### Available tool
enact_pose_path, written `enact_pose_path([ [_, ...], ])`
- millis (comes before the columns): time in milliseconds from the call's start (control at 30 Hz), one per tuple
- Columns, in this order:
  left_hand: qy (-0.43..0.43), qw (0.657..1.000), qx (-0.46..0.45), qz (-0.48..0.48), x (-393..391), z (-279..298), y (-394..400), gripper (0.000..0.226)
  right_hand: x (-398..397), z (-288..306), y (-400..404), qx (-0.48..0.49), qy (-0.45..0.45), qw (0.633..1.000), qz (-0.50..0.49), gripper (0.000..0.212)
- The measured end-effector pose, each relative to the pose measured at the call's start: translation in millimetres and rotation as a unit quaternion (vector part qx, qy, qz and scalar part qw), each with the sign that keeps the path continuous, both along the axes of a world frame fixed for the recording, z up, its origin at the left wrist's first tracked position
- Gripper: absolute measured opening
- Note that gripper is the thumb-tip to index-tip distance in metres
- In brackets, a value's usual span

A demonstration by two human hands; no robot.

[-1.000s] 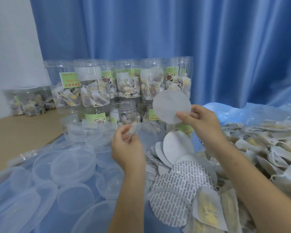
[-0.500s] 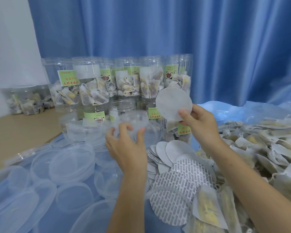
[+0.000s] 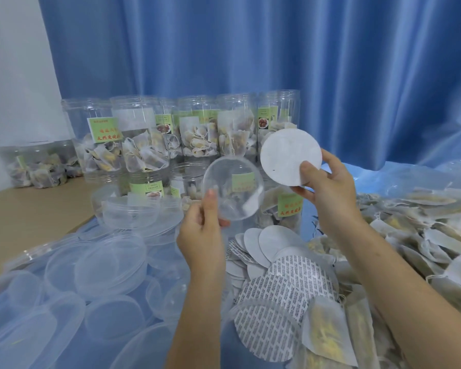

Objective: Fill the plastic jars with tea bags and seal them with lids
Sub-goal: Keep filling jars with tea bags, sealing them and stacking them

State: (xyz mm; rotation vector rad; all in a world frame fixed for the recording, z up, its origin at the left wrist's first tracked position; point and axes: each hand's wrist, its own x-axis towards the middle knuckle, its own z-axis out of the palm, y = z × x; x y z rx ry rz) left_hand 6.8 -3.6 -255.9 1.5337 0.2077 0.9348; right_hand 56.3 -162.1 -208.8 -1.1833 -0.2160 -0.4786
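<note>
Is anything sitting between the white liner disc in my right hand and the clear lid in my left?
Nothing visible does. The round white liner disc in the right hand sits just right of the clear plastic lid held by the left hand, with only open air between their edges.

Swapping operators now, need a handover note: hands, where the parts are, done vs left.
Left hand: holds a clear lid up by its edge.
Right hand: holds a white liner disc beside the lid, not yet in it.
Spare lids lie at left, more discs in the middle, loose tea bags at right.
Done: the jars at the back hold tea bags.
Left: the back row shows no lids; likely seat the disc in the lid, then cap a jar.
</note>
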Motion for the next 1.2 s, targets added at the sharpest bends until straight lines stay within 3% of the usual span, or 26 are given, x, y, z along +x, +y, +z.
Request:
enact_pose_path([
  [133,-0.037,0.983,0.178,0.013,1.3,-3.7,-0.6,0.005,1.5,3.0,-3.8,0.032,-0.015,0.998,-0.048,0.037],
  [267,-0.038,0.963,0.264,0.04,2.9,-9.8,0.9,0.011,3.2,2.2,-5.4,0.04,-0.021,0.996,-0.078,0.04],
  [400,-0.064,0.942,0.323,0.06,2.8,-11.2,1.1,0.023,-0.4,-1.4,-3.6,-0.135,-0.058,0.987,-0.068,0.035],
  [500,-0.108,0.932,0.337,0.08,0.7,-9.5,-1.9,0.027,-4.3,-5.4,5.0,-0.316,-0.083,0.938,-0.118,0.041],
  [633,-0.182,0.921,0.323,0.124,0.2,-9.6,-4.1,0.022,-9.4,-6.4,15.6,-0.377,-0.104,0.911,-0.133,0.036],
  [733,-0.219,0.916,0.306,0.135,1.3,-9.3,-4.8,0.018,-7.7,-9.2,18.6,-0.351,-0.082,0.928,-0.096,0.036],
  [900,-0.229,0.916,0.3,0.137,2.3,-8.8,-6.8,0.019,-13.3,-6.6,20.0,-0.196,0.019,0.978,0.071,0.042],
  [1033,-0.174,0.945,0.266,0.082,5.7,-9.4,-6.2,0.027,-14.6,-4.3,21.9,-0.116,0.003,0.992,0.057,0.06],
  [1133,-0.15,0.955,0.251,0.041,6.9,-9.1,-8.1,0.024,-19.6,-7.8,29.0,-0.051,0.048,0.986,0.153,0.035],
  [1200,-0.116,0.963,0.241,0.021,6.5,-9.6,-7.6,0.026,-23.0,-12.2,35.9,-0.112,0.048,0.971,0.204,0.016],
])
